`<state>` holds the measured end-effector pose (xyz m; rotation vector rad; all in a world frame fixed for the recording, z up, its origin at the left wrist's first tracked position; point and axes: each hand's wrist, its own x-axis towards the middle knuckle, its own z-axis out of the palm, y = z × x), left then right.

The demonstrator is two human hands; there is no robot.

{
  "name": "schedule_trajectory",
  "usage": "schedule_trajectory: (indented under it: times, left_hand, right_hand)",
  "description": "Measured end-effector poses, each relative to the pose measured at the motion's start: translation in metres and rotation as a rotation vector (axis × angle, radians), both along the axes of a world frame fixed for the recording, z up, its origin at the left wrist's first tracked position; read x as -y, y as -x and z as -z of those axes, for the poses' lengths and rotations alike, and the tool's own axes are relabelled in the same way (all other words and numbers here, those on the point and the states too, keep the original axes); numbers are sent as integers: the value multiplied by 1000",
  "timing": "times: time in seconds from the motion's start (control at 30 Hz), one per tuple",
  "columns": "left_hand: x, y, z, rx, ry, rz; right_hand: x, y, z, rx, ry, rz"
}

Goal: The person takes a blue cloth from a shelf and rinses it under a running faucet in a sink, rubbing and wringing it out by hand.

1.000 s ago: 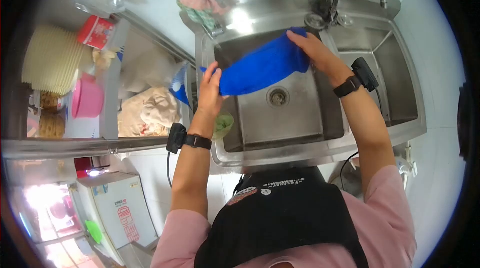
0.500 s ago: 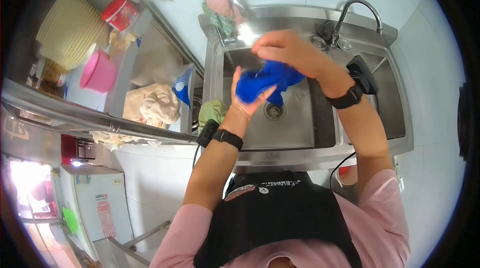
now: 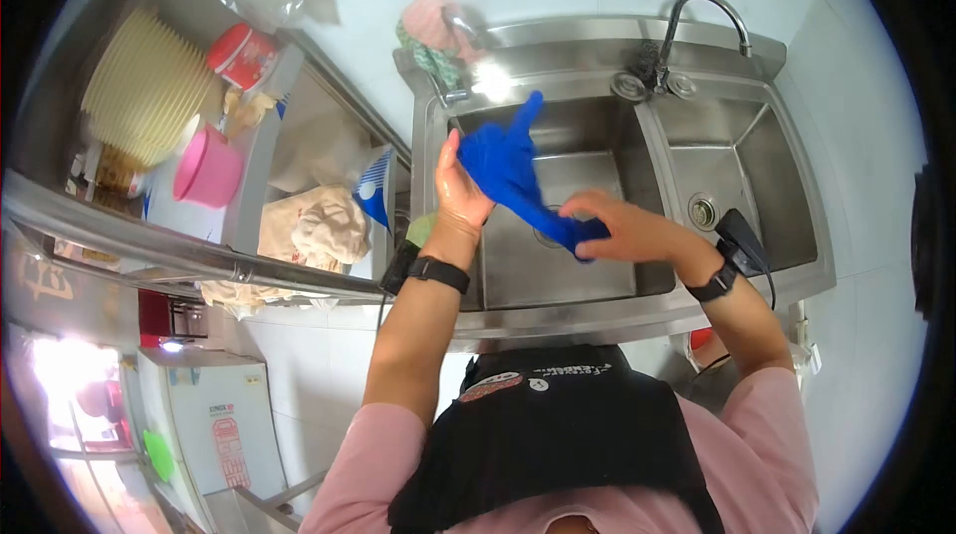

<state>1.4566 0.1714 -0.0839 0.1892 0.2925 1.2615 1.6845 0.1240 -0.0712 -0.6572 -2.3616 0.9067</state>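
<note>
You are holding the blue cloth (image 3: pixel 518 176) stretched over the left sink basin (image 3: pixel 588 265), mid-frame; the wringing looks under way, not finished. Your left hand (image 3: pixel 456 191) is closing on its upper end, your right hand (image 3: pixel 612 227) is gripping the lower. Its long axis is running from upper left to lower right.

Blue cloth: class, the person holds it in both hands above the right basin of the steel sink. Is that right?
Not quite. The head view shows the blue cloth held by the left hand and right hand above the left basin, not the right one.
</note>
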Motion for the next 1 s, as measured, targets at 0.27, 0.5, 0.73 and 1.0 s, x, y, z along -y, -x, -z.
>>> schedule_trajectory:
  times: [0.27, 0.5, 0.73, 1.0]
  left_hand:
    - [-3, 12, -27, -543, -162, 654]
    - [-12, 30, -37, -802, -239, 752]
    - [-12, 35, -13, -1436, -406, 576]
    - [-8, 23, -34, -1317, -267, 255]
  right_hand:
    - [-76, 17, 21, -246, 155, 331]
    - [-82, 7, 39, -123, 674, -60]
    - [-80, -2, 1, -48, 752, -55]
    - [-94, 10, -9, 104, 1074, -185]
